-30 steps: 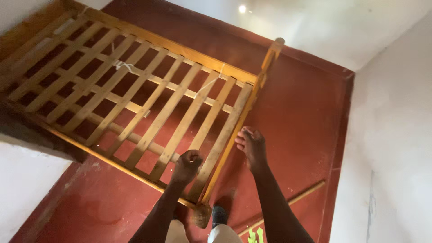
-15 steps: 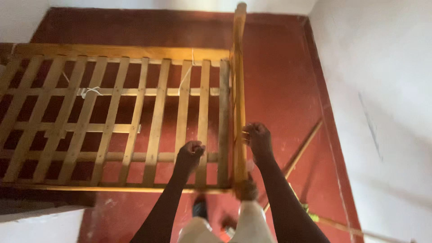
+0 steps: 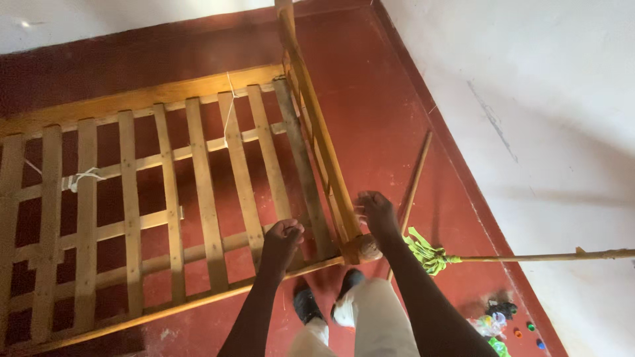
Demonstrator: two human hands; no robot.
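A wooden slatted bed frame (image 3: 205, 192) lies low over the red floor (image 3: 377, 112). Its upright end board (image 3: 316, 129) runs away from me along the frame's right side. My left hand (image 3: 283, 239) is a closed fist at the near ends of the slats, gripping the frame beside the corner. My right hand (image 3: 376, 213) sits on the outer side of the end board, just above the corner post (image 3: 362, 248), with fingers curled against the top rail. Both forearms reach down from the bottom of the view.
A white wall (image 3: 529, 99) closes the right side. Two thin wooden sticks (image 3: 415, 182) lie by it, one with green cloth (image 3: 428, 254) tied on. Small coloured bits (image 3: 495, 324) lie at bottom right. White string (image 3: 83, 177) is knotted on the slats. My dark shoes (image 3: 307, 304) stand near the corner.
The view has swung so the frame now spreads to my left and the end board points away. Both hands stay at the same corner. The green cloth and sticks have come into view.
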